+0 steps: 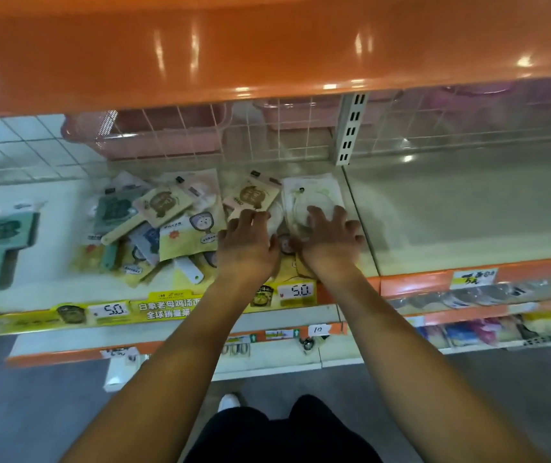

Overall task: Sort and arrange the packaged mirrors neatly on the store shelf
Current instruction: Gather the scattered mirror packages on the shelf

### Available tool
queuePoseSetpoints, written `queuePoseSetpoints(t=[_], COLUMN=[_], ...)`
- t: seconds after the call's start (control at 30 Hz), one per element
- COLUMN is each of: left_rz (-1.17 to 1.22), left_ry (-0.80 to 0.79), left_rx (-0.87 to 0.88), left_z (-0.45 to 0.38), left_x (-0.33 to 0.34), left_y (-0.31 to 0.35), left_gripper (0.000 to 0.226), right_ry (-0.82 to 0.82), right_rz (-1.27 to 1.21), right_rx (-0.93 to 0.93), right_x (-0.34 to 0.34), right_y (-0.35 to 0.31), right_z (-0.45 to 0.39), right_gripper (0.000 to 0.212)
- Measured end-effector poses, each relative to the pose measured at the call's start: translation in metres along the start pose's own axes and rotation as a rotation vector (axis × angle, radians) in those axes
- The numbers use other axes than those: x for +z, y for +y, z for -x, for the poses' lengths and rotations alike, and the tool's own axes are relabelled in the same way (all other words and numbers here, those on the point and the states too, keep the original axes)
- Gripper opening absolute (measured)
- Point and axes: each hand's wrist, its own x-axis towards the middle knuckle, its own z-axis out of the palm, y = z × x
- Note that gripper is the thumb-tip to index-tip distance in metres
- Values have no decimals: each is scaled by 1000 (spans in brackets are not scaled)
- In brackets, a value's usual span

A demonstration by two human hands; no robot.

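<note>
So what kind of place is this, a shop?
Most likely a shop aisle: tiered orange shelves, price tags reading 5.0 on the shelf edge, and a jumbled heap of packaged mirrors that both hands are sorting.

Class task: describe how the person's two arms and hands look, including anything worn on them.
Both forearms are bare, with no sleeves in view. The left hand and right hand wear no gloves; no rings, watch or bracelet show on the fingers or wrists.

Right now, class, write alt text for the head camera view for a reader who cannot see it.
A person's left hand and right hand reach onto a store shelf, fingers spread on packaged mirrors beside a clear divider. A jumbled pile of mirror packs lies to the left; yellow price tags line the shelf edge.
</note>
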Motion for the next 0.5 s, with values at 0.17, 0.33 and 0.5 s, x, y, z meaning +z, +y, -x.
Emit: queuePoseSetpoints(t=[0.17, 0.33, 0.5], left_rz=[19, 68, 84], left_ry=[-1, -11, -54], left_rx=[7, 18, 65], left_z=[-2, -13, -17], left_x=[-1, -1, 3], left_y=[-2, -7, -6], left_gripper=[44, 44, 44], right_ry=[11, -30, 12], right_rz=[7, 26, 33], right_rx=[25, 44, 34], right_x=[-2, -5, -9], right_y=[-3, -8, -5], right_z=[-2, -6, -2], right_gripper=[69, 57, 46])
